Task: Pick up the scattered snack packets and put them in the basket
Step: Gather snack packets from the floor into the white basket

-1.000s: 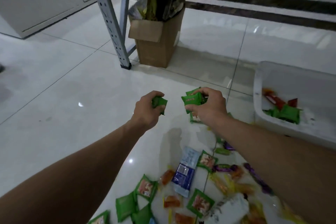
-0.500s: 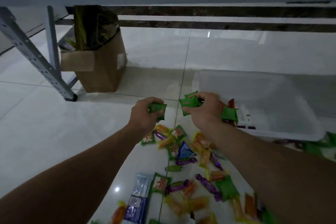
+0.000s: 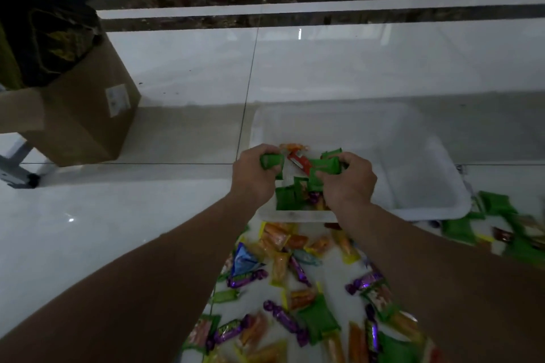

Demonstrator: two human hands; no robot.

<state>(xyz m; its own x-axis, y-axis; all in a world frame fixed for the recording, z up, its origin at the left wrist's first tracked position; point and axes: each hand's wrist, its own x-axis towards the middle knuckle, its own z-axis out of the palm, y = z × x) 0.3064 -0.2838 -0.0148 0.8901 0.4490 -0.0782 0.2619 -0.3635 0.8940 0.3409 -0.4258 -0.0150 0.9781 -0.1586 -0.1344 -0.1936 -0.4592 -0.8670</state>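
1. The left grip (image 3: 253, 178) is clenched round 1 green packet (image 3: 270, 161). The right grip (image 3: 349, 181) is grasping a bunch (image 3: 326, 165) of green ones; how many I cannot tell.
2. Both hang over the basket (image 3: 427, 211) at its near left corner, above the pile (image 3: 286, 199) already inside.
3. The step in hand looks like the drop. The task is far from done, as loose packets (image 3: 280, 267) cover the floor (image 3: 118, 230) just before the near rim and off the basket's right side.
4. The grips are close to the near rim, so a packet let go there could strike it and fall back out.
5. The bunch may slip apart early, since the wrappers look slick.
6. The forearms pass above the loose packets, and pulling back low could scatter them.
7. A box (image 3: 79, 127) stands well apart, left.
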